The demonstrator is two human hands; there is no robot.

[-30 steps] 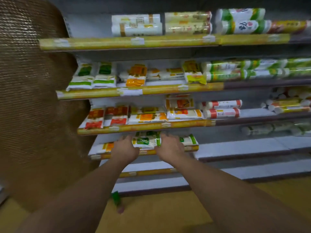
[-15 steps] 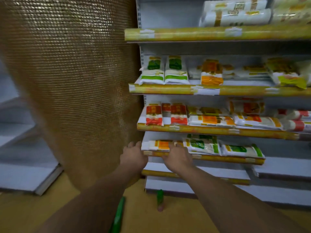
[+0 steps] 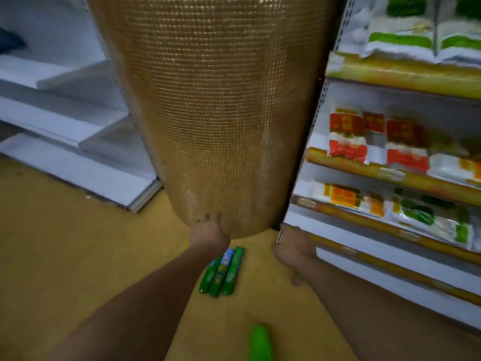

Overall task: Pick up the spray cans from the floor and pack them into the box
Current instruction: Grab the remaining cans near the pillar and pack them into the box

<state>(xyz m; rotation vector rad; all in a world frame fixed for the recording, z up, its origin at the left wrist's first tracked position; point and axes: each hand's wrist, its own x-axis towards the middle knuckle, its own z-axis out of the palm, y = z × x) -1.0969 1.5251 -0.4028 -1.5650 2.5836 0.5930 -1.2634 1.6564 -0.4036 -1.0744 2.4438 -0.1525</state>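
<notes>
Three green spray cans [image 3: 223, 272] lie side by side on the yellow floor, between my two forearms. A further green can [image 3: 260, 343] lies nearer to me at the bottom edge, partly cut off. My left hand [image 3: 208, 237] hangs just beyond the far end of the three cans, fingers relaxed, holding nothing. My right hand [image 3: 294, 247] is stretched out to the right of them, near the shelf base, also holding nothing. No box is in view.
A big roll of brown mesh [image 3: 221, 113] stands on the floor straight ahead. Stocked shelves with yellow edge strips [image 3: 390, 175] line the right side. White bare shelving [image 3: 78, 142] runs along the left.
The view has swung left and down, so the stocked shelves slid right and the three cans on the floor came into sight. Both hands dropped from shelf height toward the floor.
</notes>
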